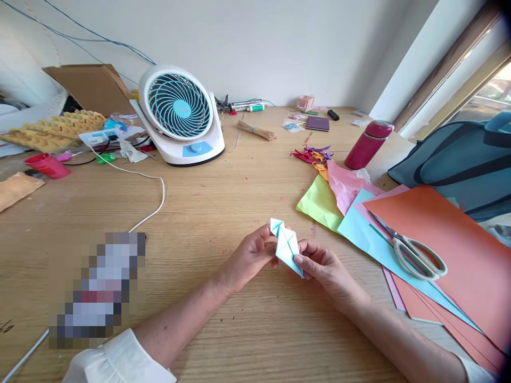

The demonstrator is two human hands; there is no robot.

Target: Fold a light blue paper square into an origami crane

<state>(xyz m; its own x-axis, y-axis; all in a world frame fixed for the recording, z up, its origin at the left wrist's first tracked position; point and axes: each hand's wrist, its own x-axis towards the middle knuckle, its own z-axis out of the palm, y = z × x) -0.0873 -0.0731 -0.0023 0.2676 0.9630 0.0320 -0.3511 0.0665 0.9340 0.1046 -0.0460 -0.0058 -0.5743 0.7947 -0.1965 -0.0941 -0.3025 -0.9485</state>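
A small piece of folded light-blue paper [287,246] is held up just above the table between both hands. It has a pointed flap at its upper left and a long point at its lower right. My left hand [255,252] pinches its left edge, near the upper flap. On the other side, my right hand [323,266] grips the lower right edge with the thumb on the front face. The fingers behind the paper are partly hidden.
Scissors [419,255] lie on coloured paper sheets [467,255] at the right, beside a crumpled yellow-green sheet [321,205]. A magenta bottle [369,144] and teal bag [459,159] stand behind. A white fan [179,114] is at the back; a pixelated object [98,290] lies left.
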